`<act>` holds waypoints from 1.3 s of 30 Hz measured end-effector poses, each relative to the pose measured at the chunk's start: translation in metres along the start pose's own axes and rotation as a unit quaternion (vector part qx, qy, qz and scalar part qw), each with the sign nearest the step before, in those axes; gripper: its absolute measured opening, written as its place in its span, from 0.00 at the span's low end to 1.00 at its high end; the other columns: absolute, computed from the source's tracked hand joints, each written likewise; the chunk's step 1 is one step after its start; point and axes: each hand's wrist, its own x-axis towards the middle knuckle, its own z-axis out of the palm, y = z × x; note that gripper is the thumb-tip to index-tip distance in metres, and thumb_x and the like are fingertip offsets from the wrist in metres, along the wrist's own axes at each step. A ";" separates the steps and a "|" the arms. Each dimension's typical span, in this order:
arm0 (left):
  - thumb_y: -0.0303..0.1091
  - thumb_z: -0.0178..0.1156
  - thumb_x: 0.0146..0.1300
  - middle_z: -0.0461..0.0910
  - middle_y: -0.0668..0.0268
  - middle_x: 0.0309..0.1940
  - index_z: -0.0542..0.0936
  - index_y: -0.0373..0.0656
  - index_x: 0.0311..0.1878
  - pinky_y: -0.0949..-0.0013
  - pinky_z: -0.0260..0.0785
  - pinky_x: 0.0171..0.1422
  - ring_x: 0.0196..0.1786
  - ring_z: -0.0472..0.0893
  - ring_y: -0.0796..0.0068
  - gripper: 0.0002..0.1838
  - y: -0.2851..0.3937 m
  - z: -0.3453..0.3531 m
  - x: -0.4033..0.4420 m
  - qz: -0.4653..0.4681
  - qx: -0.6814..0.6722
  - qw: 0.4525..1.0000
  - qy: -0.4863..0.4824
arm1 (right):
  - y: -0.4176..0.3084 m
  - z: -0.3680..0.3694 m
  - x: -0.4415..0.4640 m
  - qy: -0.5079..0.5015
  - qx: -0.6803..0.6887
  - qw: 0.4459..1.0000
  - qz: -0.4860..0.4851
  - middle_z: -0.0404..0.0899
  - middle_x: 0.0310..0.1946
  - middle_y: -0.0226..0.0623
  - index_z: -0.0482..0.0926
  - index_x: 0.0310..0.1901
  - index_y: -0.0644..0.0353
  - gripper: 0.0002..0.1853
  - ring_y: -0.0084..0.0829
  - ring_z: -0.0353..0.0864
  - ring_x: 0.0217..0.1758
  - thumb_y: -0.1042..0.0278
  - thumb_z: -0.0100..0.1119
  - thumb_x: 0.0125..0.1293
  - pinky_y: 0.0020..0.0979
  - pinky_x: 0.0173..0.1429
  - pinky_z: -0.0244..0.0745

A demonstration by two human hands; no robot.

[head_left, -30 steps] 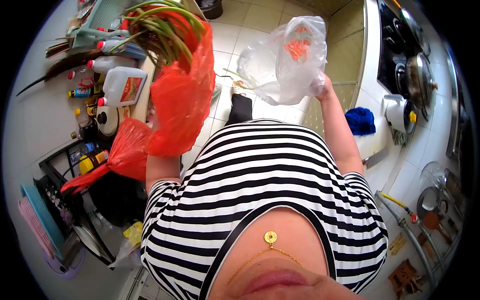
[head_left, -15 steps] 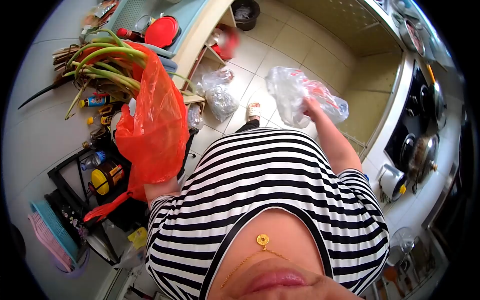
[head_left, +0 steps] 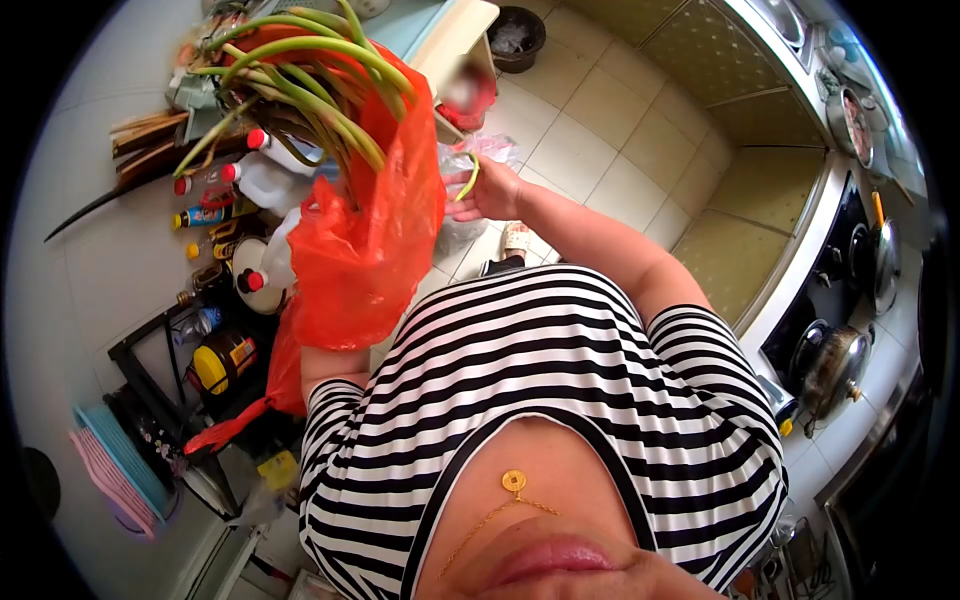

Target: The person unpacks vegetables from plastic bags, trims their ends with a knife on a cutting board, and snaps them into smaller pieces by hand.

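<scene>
A red plastic bag [head_left: 360,270] hangs over my left forearm, with long green vegetable stalks [head_left: 300,85] sticking out of its top. My left hand is hidden behind the bag and the stalks, so its fingers do not show. To the right of the bag, my right hand [head_left: 487,190] reaches in with its fingers stretched out and apart. One thin green stalk end [head_left: 469,178] curves across the front of those fingers; whether they touch it I cannot tell. Clear plastic bags [head_left: 462,236] show just beyond and below this hand.
At left stand bottles with red caps [head_left: 262,180] and a yellow-labelled jar [head_left: 222,362] by a black rack. A dark bucket [head_left: 517,40] sits on the tiled floor ahead. To the right run a stove with a lidded pan [head_left: 842,375] and a counter edge [head_left: 790,260].
My right hand has moved left to the red bag and no longer holds the clear plastic bag. The red bag with its stalks has moved up and right.
</scene>
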 end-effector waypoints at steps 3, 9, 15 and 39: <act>0.41 0.44 0.72 0.69 0.59 0.61 0.63 0.41 0.67 0.69 0.65 0.62 0.59 0.71 0.66 0.24 -0.015 0.023 0.015 -0.020 -0.020 1.000 -0.002 | -0.038 0.000 -0.016 -0.105 0.085 0.986 -0.097 0.76 0.52 0.54 0.69 0.57 0.59 0.37 0.48 0.78 0.53 0.31 0.29 0.68 0.43 0.58 0.72; 0.40 0.44 0.72 0.69 0.59 0.61 0.63 0.41 0.68 0.68 0.64 0.63 0.60 0.70 0.65 0.24 -0.061 0.076 0.065 -0.008 0.005 1.000 -0.026 | -0.139 -0.049 -0.095 -0.090 0.148 0.933 -0.317 0.75 0.33 0.29 0.69 0.58 0.58 0.18 0.25 0.77 0.34 0.59 0.49 0.70 0.32 0.48 0.77; 0.43 0.51 0.69 0.65 0.59 0.64 0.61 0.44 0.68 0.63 0.65 0.65 0.62 0.69 0.62 0.27 -0.105 0.081 0.136 -0.035 -0.042 0.994 -0.097 | -0.202 -0.119 -0.208 -0.071 0.098 0.938 -0.326 0.61 0.24 0.21 0.70 0.56 0.54 0.16 0.15 0.59 0.24 0.59 0.48 0.71 0.21 0.32 0.66; 0.47 0.62 0.61 0.74 0.56 0.54 0.65 0.39 0.63 0.64 0.79 0.43 0.47 0.80 0.63 0.32 -0.160 0.214 0.395 -0.078 0.112 0.984 -0.113 | -0.348 -0.272 -0.345 0.039 0.124 0.930 -0.343 0.57 0.22 0.19 0.70 0.57 0.55 0.15 0.13 0.52 0.20 0.62 0.47 0.72 0.16 0.23 0.51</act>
